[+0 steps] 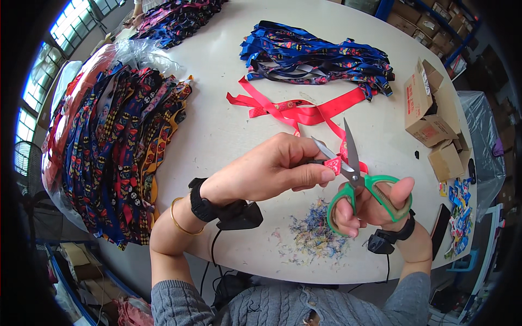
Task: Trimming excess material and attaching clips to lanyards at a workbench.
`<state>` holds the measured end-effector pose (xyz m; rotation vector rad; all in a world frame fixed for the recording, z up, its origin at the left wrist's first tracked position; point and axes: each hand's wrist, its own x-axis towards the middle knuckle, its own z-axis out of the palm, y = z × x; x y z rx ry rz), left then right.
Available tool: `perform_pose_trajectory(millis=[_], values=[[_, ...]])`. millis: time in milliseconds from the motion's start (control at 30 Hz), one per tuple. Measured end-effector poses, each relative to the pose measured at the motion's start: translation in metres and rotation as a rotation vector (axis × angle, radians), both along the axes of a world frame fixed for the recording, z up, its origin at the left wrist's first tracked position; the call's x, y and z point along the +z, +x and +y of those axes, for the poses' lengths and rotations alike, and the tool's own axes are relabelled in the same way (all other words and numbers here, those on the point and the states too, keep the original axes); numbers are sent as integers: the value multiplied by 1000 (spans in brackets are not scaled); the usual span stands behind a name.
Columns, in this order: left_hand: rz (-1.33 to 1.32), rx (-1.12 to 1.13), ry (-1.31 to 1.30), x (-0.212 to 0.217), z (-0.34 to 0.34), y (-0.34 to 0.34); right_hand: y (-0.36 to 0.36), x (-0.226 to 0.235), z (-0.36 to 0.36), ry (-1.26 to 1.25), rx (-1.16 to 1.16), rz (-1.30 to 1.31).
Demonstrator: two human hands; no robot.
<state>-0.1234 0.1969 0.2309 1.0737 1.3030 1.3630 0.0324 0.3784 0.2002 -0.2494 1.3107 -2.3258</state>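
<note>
Above the table's near middle, my left hand (274,168) is closed, pinching the end of a red patterned ribbon (333,164) between thumb and fingers. My right hand (375,209) grips green-handled scissors (352,149), its fingers through the handle loops. The blades are spread apart and point away from me. Between them, close to the pivot, lies the pinched ribbon end. Further lengths of red ribbon (312,115) trail loosely across the table beyond my hands. Each wrist wears a black strap with a small black device.
Thread scraps (321,231) lie below my hands. Beyond the red ribbon is a blue patterned strap bundle (315,54). A larger strap heap (117,146) in clear plastic fills the left; another (176,22) lies far back, near another person's hand. Right are a cardboard box (421,106) and small packets (461,212).
</note>
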Motion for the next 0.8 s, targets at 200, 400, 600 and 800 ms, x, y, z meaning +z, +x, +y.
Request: perform_pose_trajectory(millis=[200, 400, 600, 800], values=[[-3, 10, 6, 0, 1, -4, -2, -3, -3, -50, -50, -11], [-24, -5, -41, 0, -5, -8, -8, 6, 24, -99, -526, 118], [0, -75, -72, -4, 3, -14, -15, 36, 71, 708, -706, 247], [177, 0, -32, -15, 3, -9, -16, 8, 93, 2101, -503, 249]])
